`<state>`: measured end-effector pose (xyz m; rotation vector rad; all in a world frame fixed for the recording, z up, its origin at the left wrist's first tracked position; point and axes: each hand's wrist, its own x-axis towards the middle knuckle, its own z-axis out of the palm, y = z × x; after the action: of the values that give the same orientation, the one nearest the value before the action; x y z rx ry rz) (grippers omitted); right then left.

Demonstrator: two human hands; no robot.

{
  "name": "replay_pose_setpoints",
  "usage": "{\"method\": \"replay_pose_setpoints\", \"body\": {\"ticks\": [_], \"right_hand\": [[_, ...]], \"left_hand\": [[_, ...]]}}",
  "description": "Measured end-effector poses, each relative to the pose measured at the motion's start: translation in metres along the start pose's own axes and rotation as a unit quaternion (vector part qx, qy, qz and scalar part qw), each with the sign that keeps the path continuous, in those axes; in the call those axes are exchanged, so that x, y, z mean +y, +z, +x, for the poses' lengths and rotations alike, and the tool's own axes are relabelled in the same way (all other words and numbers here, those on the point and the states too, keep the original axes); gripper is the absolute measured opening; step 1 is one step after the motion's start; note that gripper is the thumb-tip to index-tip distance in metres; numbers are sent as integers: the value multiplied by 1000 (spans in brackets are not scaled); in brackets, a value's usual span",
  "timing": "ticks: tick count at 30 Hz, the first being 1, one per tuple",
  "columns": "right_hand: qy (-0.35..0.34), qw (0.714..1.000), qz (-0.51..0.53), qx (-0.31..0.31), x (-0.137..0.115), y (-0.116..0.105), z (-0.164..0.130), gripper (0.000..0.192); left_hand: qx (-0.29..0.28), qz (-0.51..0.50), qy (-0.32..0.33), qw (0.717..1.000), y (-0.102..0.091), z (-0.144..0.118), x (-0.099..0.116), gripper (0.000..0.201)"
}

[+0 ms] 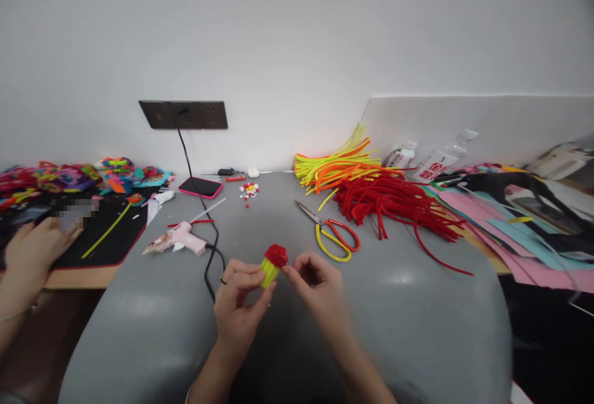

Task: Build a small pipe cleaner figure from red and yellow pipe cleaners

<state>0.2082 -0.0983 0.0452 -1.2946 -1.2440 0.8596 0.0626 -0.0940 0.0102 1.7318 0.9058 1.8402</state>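
My left hand [241,296] is closed on a small pipe-cleaner figure [276,257], gripping its yellow-green lower body between thumb and fingers. A bumpy red top caps the figure. Close against its right side, my right hand [320,283] pinches thumb and forefinger together; whatever sits between those fingertips is too small to make out. Beyond my hands lie scissors [331,234] with one yellow and one orange-red handle, their blades pointing away to the left. A pink glue gun [185,238] rests on the grey table [408,330] at the left.
Red pipe cleaners [385,200] and yellow and orange ones [334,166] are heaped at the back right. A black cord [214,268] runs past a phone [201,187]. Small beads [249,190] lie behind. Another person's hand [41,240] is at far left; coloured sheets [487,218] lie right.
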Motion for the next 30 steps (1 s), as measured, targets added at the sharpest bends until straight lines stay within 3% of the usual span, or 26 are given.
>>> {"method": "replay_pose_setpoints", "body": {"ticks": [6,11,15,18,25,30], "right_hand": [[-14,1000,-2,-7,-2,0,0,34],[-42,998,-51,-21,-4,2,-3,37],[-39,996,-71,-46,-4,3,-4,31],[-29,994,-69,-73,-4,3,-4,24],[-12,994,-54,-89,-9,3,-7,30],[30,992,17,-121,-14,2,-7,31]], "left_hand": [[21,-92,-73,993,7,2,3,24],[50,-173,-178,967,11,4,7,15],[58,-214,-222,950,11,2,8,14],[56,-228,-240,942,12,-1,8,14],[59,-211,-258,941,13,-4,8,15],[82,-203,-267,939,14,-1,14,16]]}}
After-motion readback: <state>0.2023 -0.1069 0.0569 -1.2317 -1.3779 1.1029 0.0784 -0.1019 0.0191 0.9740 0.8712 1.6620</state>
